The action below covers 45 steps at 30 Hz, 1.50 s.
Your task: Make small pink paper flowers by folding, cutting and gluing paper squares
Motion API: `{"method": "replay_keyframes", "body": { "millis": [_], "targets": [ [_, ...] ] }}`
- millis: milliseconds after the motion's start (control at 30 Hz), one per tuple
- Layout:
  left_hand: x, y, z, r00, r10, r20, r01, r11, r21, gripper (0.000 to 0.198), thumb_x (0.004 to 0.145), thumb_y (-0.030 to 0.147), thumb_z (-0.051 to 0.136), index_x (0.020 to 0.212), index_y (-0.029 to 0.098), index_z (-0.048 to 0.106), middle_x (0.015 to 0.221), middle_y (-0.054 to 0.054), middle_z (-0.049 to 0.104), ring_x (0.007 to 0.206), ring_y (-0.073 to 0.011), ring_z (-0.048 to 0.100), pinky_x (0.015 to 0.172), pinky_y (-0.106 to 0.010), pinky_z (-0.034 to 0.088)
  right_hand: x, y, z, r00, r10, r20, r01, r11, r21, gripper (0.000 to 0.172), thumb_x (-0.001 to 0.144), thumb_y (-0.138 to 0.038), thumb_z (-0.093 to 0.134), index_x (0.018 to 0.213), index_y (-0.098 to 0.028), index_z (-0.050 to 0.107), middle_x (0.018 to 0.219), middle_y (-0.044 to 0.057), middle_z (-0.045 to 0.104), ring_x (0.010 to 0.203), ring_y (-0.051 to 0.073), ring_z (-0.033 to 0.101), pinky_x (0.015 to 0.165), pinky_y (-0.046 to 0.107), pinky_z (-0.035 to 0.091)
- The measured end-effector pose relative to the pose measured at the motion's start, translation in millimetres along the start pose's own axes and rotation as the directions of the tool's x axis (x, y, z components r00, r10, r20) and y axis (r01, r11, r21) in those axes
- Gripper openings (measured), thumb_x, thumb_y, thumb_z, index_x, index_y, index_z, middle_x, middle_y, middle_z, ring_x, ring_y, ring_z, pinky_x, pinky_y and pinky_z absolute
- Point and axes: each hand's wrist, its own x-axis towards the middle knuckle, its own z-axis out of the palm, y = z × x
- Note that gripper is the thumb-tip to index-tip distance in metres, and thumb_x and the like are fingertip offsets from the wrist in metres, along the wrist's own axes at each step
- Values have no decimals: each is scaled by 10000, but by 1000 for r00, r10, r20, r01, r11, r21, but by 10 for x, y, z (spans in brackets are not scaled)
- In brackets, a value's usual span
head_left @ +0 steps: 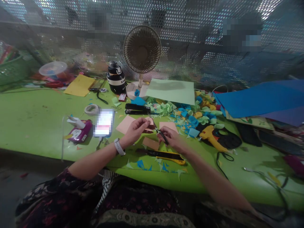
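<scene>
My right hand (171,136) is closed round the handles of small scissors (155,125), whose blades point up and left. My left hand (137,128), with a white watch on the wrist, pinches a small pink paper piece (149,120) at the blades. Both hands hover over the green table (35,120). Pink paper squares (125,124) lie under and beside them, another pink square (168,125) behind my right hand. A yellow and black utility knife (166,155) lies just in front of my hands.
A small fan (142,50) stands at the back, a pale green sheet (172,90) beside it. Folded paper flowers and scraps (190,114) spread right of centre, with a yellow glue gun (210,136). Blue sheets (261,98) lie right. A stapler (137,108), tape roll (91,109) and phone (104,123) sit left.
</scene>
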Motion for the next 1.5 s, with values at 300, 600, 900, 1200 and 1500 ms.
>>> {"method": "replay_keyframes", "body": {
  "millis": [300,600,900,1200,1500],
  "targets": [
    [-2,12,-6,1000,4,-6,-4,1000,4,424,807,560,743,843,175,568,881,-49,725,890,-203,739,795,-340,610,18,30,-10,1000,-22,-22,22,1000,-8,569,642,-691,775,765,-220,480,639,-35,565,566,105,485,489,233,327],
    [12,23,-9,999,8,-49,-9,1000,-14,408,808,551,746,834,172,597,899,-45,719,875,-181,722,801,-327,612,11,18,0,999,-8,-43,7,1000,-11,595,620,-716,779,737,-220,472,615,-26,584,557,112,502,496,238,352],
    [21,7,-19,998,25,-65,-27,999,-27,417,814,555,737,844,161,603,902,-39,692,876,-168,706,830,-348,615,10,12,17,998,0,-57,-1,1000,-26,584,627,-726,763,717,-224,478,582,-27,586,513,110,487,483,243,349],
    [30,-5,-35,996,31,-82,-34,999,-28,401,825,535,736,856,162,593,897,-29,675,857,-158,706,809,-334,622,4,22,22,998,6,-62,-7,1000,-15,565,639,-701,774,719,-223,484,591,-26,593,528,110,501,504,249,360],
    [29,-5,-40,996,30,-83,-32,999,-27,375,850,511,718,869,158,592,911,-37,669,871,-168,708,846,-367,618,14,54,28,998,-16,-63,16,1000,2,565,642,-702,776,722,-219,494,591,-29,598,531,109,515,519,253,378]
  ]
}}
